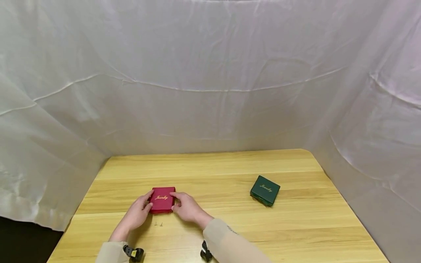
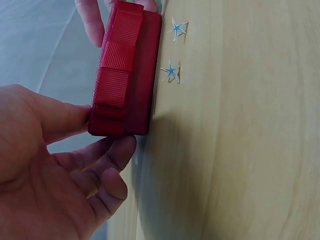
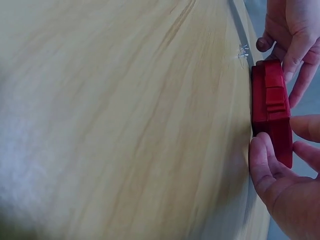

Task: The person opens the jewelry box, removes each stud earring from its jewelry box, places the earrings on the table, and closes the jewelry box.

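Note:
A red jewelry box (image 1: 162,199), closed and marked "Jewelry" in gold, sits on the wooden table, with a ribbed ribbon bow (image 2: 117,55) along its near side. From the left, my left hand (image 1: 138,212) holds the box's side, thumb near the front corner and fingers along the edge. Opposite it, my right hand (image 1: 190,208) holds the right side, one finger reaching over the lid's edge. Just in front of the box lie two small starfish earrings (image 2: 171,71), white with blue centres.
A dark green jewelry box (image 1: 265,190), also closed, stands turned at an angle on the right half of the table (image 1: 213,175). Pale cloth (image 1: 210,109) hangs behind the table and along both sides.

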{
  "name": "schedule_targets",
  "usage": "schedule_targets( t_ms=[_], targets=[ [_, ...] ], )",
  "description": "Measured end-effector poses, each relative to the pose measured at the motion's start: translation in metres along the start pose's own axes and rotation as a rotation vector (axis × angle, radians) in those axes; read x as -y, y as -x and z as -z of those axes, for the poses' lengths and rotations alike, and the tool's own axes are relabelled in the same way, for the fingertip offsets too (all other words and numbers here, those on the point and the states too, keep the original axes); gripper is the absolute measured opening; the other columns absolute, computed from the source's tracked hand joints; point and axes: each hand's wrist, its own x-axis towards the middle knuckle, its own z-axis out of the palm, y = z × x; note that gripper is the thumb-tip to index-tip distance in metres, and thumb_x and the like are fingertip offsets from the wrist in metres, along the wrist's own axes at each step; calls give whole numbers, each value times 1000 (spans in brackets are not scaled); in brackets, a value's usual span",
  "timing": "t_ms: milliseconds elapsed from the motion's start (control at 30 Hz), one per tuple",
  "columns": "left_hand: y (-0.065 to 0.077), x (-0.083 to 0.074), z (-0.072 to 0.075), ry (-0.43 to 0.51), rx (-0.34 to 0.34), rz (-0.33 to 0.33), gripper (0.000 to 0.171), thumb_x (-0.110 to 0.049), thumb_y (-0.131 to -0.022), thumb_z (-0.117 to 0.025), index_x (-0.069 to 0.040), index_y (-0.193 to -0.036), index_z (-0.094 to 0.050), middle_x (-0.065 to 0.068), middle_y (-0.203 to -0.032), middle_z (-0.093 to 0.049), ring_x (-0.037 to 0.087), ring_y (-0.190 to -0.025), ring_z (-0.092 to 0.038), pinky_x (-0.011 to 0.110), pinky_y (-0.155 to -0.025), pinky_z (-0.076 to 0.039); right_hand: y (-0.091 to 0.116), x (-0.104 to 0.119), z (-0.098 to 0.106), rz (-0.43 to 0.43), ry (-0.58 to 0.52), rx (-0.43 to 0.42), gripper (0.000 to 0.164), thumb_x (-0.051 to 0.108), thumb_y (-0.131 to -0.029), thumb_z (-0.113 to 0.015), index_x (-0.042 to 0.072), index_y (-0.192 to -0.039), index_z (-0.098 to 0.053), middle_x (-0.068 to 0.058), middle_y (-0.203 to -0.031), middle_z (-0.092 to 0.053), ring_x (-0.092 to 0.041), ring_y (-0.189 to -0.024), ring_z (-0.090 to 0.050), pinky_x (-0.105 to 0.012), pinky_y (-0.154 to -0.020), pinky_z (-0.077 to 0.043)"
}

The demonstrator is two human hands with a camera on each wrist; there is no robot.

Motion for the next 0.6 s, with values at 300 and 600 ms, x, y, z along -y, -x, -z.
schedule_targets(
  t_ms=[300, 600],
  targets=[
    [0, 1, 0, 7, 0, 20, 48, -2, -99, -51, 10, -144, -38, 33, -128, -52, 46, -121, -49, 60, -101, -38, -2, 0, 0, -7, 19, 10, 53, 8, -91, -68, 9, -141, -53, -13, -124, -57, -3, -72, -51, -20, -65, -46],
    [-1, 2, 4, 28, -60, 40, 46, -8, -99, -55, 9, -140, -43, 27, -120, -57, 34, -99, -61, 51, -87, -49, -2, -3, 3, -3, -32, 13, 60, 5, -88, -70, 5, -144, -48, -17, -125, -55, -4, -74, -52, -20, -67, -48]
  ],
)
